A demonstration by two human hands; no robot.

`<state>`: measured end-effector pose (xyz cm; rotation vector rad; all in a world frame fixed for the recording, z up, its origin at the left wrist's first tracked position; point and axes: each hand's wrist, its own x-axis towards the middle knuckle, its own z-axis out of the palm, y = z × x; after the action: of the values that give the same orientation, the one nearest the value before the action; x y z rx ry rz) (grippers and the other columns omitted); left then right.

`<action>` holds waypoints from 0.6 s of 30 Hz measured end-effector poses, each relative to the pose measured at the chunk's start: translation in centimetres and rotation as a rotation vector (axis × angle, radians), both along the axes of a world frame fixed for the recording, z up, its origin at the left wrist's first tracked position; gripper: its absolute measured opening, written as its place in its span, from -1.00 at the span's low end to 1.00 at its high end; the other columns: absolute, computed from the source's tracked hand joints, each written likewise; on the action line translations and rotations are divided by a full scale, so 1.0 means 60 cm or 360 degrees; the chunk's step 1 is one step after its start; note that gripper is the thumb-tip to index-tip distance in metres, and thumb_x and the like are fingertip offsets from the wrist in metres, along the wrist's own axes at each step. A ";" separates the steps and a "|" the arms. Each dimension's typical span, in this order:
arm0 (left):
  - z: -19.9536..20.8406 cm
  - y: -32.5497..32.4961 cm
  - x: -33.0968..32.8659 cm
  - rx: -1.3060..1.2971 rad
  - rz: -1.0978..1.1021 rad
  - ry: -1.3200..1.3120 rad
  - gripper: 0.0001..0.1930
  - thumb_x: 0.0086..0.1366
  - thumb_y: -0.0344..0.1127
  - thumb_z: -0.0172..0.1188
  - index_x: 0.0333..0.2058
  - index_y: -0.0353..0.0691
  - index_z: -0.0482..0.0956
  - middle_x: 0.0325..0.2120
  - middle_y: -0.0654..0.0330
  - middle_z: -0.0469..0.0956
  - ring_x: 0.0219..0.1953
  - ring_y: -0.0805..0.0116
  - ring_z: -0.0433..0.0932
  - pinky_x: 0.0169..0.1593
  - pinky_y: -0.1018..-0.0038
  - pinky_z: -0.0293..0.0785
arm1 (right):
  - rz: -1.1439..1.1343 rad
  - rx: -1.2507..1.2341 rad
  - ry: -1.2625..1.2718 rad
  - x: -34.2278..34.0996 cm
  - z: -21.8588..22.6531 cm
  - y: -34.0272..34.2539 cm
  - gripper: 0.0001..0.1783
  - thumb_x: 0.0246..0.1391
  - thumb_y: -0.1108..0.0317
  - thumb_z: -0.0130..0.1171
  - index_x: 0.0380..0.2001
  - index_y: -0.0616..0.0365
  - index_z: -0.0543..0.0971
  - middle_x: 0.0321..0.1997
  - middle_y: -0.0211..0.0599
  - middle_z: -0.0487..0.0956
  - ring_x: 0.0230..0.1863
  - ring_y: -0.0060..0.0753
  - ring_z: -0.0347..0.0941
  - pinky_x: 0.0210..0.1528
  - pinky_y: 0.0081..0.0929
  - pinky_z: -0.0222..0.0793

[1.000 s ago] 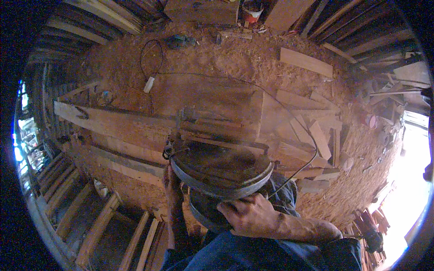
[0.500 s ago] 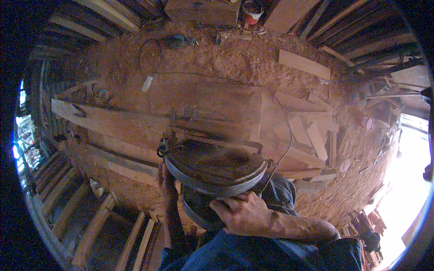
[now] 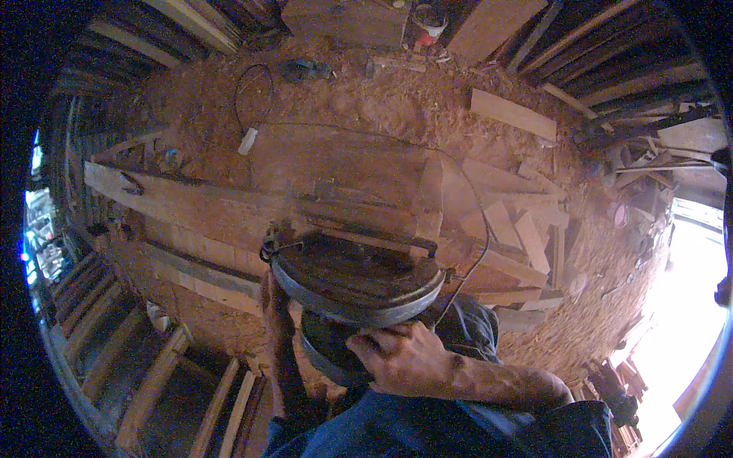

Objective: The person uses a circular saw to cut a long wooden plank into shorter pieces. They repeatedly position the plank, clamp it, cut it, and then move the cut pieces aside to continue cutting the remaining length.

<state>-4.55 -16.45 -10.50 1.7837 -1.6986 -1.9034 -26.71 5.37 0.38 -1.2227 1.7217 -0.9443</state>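
A dark, bulky machine [image 3: 355,263] with a curved grey rim is held low in front of me, over a long board. Its exact kind I cannot make out. My right hand [image 3: 401,351] is closed on its near side, just under the rim, with the knuckles up. Along the machine's left edge, my left hand [image 3: 277,301] is closed against it, dim, its fingertips hidden. A dark cable [image 3: 482,248] runs up from the machine's right side. Beyond the machine lies the long board [image 3: 198,195], its surface hazy with dust near the machine's far left corner.
Sawdust [image 3: 374,99] covers the ground. Offcuts [image 3: 531,240] are piled at the right, and a loose plank [image 3: 513,114] lies farther back. A red and white bucket [image 3: 427,34] stands at the far side. Stacked timbers [image 3: 153,389] fill the lower left.
The machine and both my hands have shifted slightly left and away from me. Dust now blurs the board near the machine's far left corner more than before.
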 end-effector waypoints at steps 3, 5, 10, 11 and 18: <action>-0.014 -0.009 0.016 -0.0074 0.0308 -0.0024 -0.46 0.43 0.05 -0.04 0.16 -0.26 0.37 0.03 0.13 0.47 0.09 0.27 0.42 0.15 0.29 0.35 | -0.0075 -0.0097 0.0094 0.004 -0.002 -0.009 -0.25 -0.50 0.15 0.45 -0.06 0.08 0.55 -0.10 -0.18 0.59 -0.14 -0.13 0.58 -0.22 -0.21 0.59; -0.020 -0.016 0.030 -0.0092 0.0205 -0.0189 -0.46 0.43 0.02 -0.03 0.18 -0.28 0.35 0.06 0.11 0.45 0.10 0.27 0.42 0.16 0.28 0.34 | -0.0079 -0.0093 0.0081 0.006 -0.001 -0.016 -0.27 -0.49 0.16 0.44 -0.06 0.08 0.55 -0.09 -0.17 0.59 -0.13 -0.13 0.58 -0.21 -0.21 0.59; -0.025 -0.033 0.049 -0.0070 0.0314 0.0046 -0.49 0.44 -0.03 -0.02 0.18 -0.30 0.35 0.10 0.12 0.44 0.09 0.28 0.43 0.17 0.30 0.33 | -0.0125 -0.0098 0.0049 0.010 0.003 -0.041 -0.32 -0.45 0.20 0.41 -0.08 0.08 0.57 -0.10 -0.17 0.60 -0.17 -0.13 0.60 -0.25 -0.19 0.60; -0.025 -0.039 0.050 -0.0090 0.0290 0.0030 -0.50 0.44 -0.05 -0.02 0.18 -0.30 0.35 0.10 0.12 0.44 0.09 0.28 0.43 0.17 0.30 0.33 | -0.0148 -0.0093 0.0075 0.012 0.004 -0.047 -0.34 -0.43 0.20 0.40 -0.08 0.08 0.57 -0.11 -0.17 0.60 -0.18 -0.13 0.60 -0.26 -0.18 0.60; -0.052 -0.082 0.097 -0.0148 0.0345 0.0095 -0.48 0.41 -0.07 0.04 0.20 -0.30 0.33 0.11 0.11 0.43 0.13 0.23 0.41 0.20 0.31 0.30 | -0.0084 -0.0112 0.0095 0.032 0.001 -0.089 -0.42 -0.31 0.22 0.31 -0.07 0.05 0.58 -0.13 -0.15 0.62 -0.23 -0.09 0.61 -0.29 -0.17 0.60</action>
<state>1.30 -21.36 -13.65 1.7761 -1.4807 -1.7416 -24.80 0.04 0.42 -1.2679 1.7884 -1.0164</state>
